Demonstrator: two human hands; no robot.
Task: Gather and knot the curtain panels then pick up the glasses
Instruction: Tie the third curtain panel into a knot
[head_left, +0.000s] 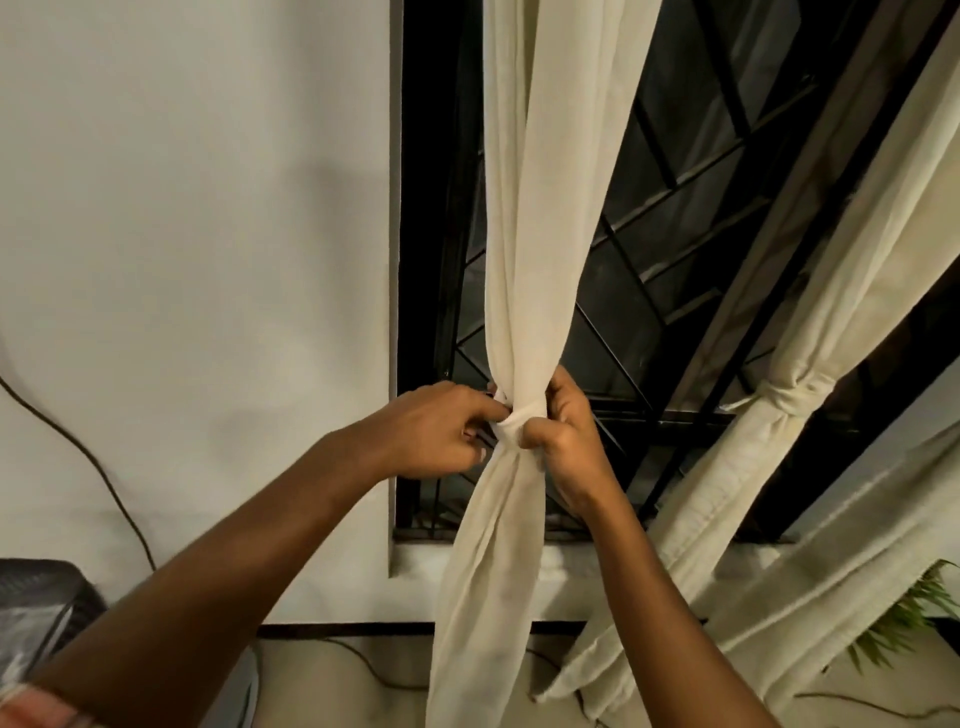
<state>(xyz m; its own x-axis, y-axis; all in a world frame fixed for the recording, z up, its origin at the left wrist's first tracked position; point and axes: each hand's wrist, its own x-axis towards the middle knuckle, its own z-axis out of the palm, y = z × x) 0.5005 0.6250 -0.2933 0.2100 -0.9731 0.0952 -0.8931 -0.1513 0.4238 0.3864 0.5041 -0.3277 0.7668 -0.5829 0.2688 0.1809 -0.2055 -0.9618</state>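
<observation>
- Across the left half, pale wall (182, 208); beside it, dark window (675, 234) with black diagonal bars.
- Down the middle of the window, cream curtain panel (524, 208), long axis near upright, gathered to a narrow waist and flaring again below toward the floor.
- Off to the right, second curtain panel (841, 249), slanted, already cinched by a finished knot (795, 397); well apart from both hands.
- Left hand (441, 431) at the left of the waist, fingers curled, fingertips pinching into the wrap of cloth.
- Right hand (566, 441) at the right of the waist, closed round the gathered cloth, thumb side against the wrap.
- Low left, dark cable (104, 478) on the wall and a dark meshed object (41, 597); low right, green plant (909, 623).
- Between the two hands, touching both: middle knot (514, 423), a band of cloth wound across the bunch; looks snug, probably not yet pulled tight.
- Step in hand, by judgement: cinching this knot. Likely calls for pulling along the panel's upright axis, tail downward, wrap kept level; both hands equally near, one on each side.
- Glasses: nowhere in view, so nearer hand not tellable; to be looked for after the tying.
- Brands, labels, writing: none readable.
</observation>
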